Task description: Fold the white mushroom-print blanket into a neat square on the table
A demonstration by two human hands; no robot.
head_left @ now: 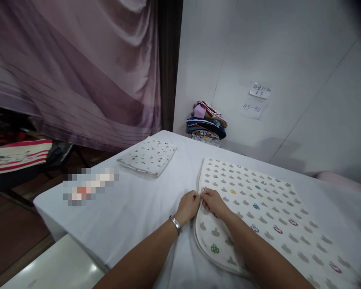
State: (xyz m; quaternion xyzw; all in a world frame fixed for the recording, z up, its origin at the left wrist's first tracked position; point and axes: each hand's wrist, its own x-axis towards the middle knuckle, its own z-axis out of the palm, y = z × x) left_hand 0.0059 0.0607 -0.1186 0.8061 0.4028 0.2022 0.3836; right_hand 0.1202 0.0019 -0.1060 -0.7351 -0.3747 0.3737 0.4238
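The printed cloth lies spread on the white-covered table, mostly to the right of both hands, running from their fingertips away toward the wall and back along the right side toward the person. Its left edge passes right at the hands, which meet there nearly touching each other. The left hand is just outside that edge, fingers curled in and thumb and fingertips drawn together on the border of the cloth. The right hand is over the cloth itself, its fingers likewise bent and closed in a pinch on the same border, just beside the left hand's fingertips. Nearer the person, below the hands, the border bows outward in a rounded curve between the two forearms, and more than one layer shows along it. The right forearm crosses above the cloth and hides part of its print of grey shapes with a few coloured ones; the left forearm, with a bracelet at the wrist, is over the bare tabletop. A smaller folded cloth lies flat beyond the left hand, well apart from it, and a stack of fabrics stands past the table's far edge against the wall.
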